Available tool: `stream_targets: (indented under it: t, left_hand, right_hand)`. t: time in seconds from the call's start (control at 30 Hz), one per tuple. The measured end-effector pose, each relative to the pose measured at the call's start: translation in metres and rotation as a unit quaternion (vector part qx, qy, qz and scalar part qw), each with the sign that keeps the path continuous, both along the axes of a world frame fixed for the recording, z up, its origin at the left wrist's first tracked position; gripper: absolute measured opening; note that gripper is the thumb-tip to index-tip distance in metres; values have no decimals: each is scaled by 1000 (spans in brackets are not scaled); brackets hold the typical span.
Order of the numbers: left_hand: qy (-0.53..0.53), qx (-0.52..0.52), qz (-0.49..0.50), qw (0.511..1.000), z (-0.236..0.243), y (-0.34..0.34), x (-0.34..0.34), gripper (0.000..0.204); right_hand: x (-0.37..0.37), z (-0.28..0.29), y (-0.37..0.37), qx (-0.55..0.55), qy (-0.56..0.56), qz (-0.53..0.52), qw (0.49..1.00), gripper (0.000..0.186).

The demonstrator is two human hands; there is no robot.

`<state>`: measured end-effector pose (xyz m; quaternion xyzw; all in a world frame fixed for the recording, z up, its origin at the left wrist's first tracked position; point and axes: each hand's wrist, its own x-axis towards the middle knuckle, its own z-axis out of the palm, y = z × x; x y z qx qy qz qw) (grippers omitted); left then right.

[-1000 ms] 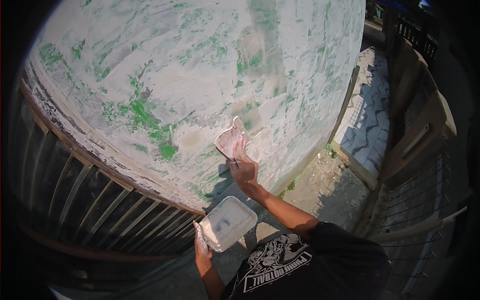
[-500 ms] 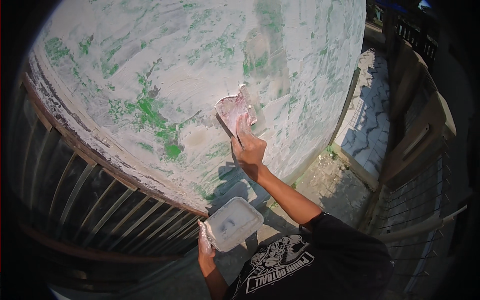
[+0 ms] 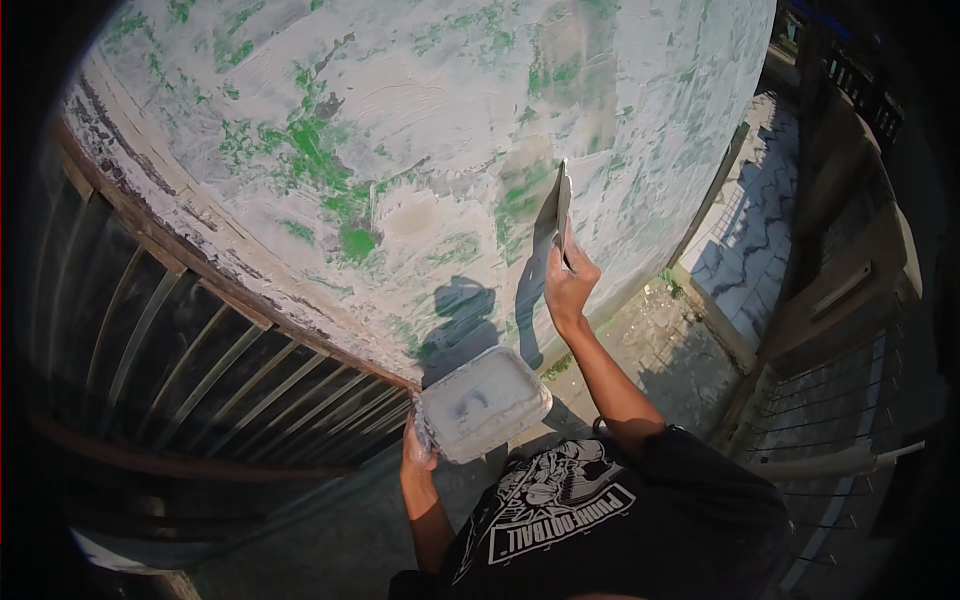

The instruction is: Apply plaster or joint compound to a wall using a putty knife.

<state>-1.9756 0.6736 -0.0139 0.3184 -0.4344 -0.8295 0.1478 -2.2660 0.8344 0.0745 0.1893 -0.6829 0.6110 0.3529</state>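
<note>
My right hand (image 3: 571, 285) grips a putty knife (image 3: 565, 205), its blade seen nearly edge-on with white paste along the rim. The blade is up close to the wall (image 3: 420, 110), which carries patchy white filler over green paint; whether it touches cannot be made out. Lower down, my left hand (image 3: 419, 450) holds a shallow rectangular plastic tub (image 3: 487, 405) by its left side. White residue coats the tub's walls and a greyish smear lies inside. Whitish paste also smudges my left fingers.
A barred window with a brown frame (image 3: 215, 300) runs along the lower left. To the right lie a rough concrete strip (image 3: 655, 335), a tiled ledge (image 3: 745, 235) and a brown low wall (image 3: 850, 270). Wire mesh (image 3: 820, 400) stands at the lower right.
My right hand has moved right, and the putty knife has turned from broad face to edge-on. The tub in my left hand has risen slightly to the right. The view has shifted too.
</note>
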Motion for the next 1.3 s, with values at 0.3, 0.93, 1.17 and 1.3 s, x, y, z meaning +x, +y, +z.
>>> stream_targets:
  t: [0.3, 0.93, 1.17, 1.3]
  left_hand:
    - [35, 88, -50, 994, 55, 17, -26, 62]
    - [115, 80, -92, 986, 51, 9, -11, 58]
    - [106, 54, -109, 987, 45, -20, 17, 57]
    - [97, 57, -109, 988, 41, -41, 38, 58]
  right_hand:
    - [34, -56, -21, 88, 66, 102, 989, 57]
    - [51, -64, -18, 81, -14, 39, 996, 56]
    - [73, -74, -83, 86, -1, 27, 996, 64]
    - [106, -89, -68, 66, -19, 103, 992, 57]
